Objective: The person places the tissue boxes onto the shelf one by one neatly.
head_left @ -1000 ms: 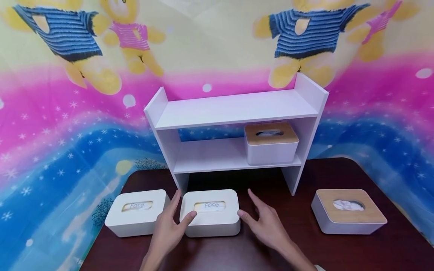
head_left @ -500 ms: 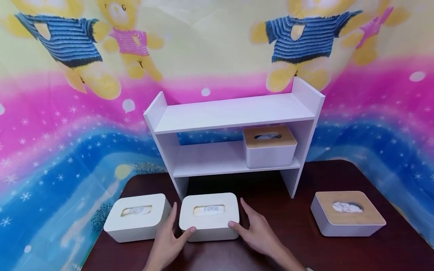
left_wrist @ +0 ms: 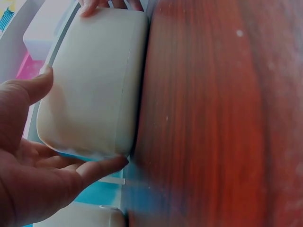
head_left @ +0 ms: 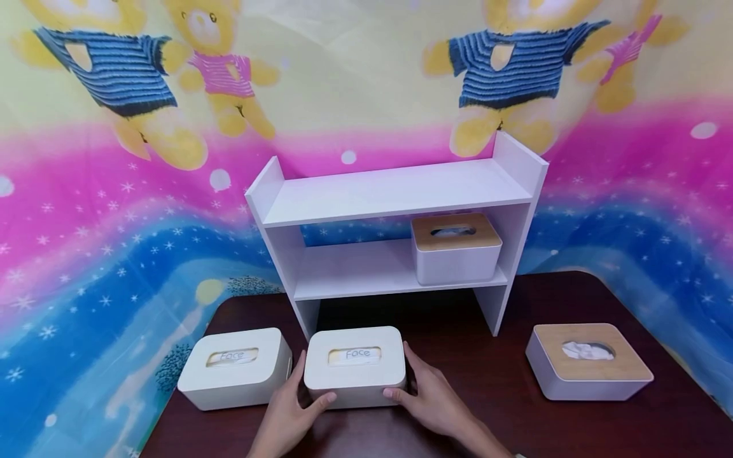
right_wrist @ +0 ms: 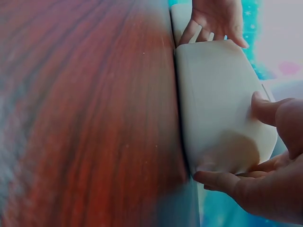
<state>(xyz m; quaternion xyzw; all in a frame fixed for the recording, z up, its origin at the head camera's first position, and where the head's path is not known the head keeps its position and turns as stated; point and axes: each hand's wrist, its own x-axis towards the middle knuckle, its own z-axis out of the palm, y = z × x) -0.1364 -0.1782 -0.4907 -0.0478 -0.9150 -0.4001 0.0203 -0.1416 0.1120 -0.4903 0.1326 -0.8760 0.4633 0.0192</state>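
Two hands (head_left: 287, 407) (head_left: 433, 395) around one tissue box (head_left: 355, 376) of four

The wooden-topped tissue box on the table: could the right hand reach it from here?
Probably yes: only bare tabletop seems to lie between the right hand and the wooden-topped box, though its fingers would first have to leave the middle white box.

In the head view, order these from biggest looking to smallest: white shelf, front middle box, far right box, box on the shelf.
White shelf
Front middle box and far right box: too alike to rank
Box on the shelf, though it sits farther back
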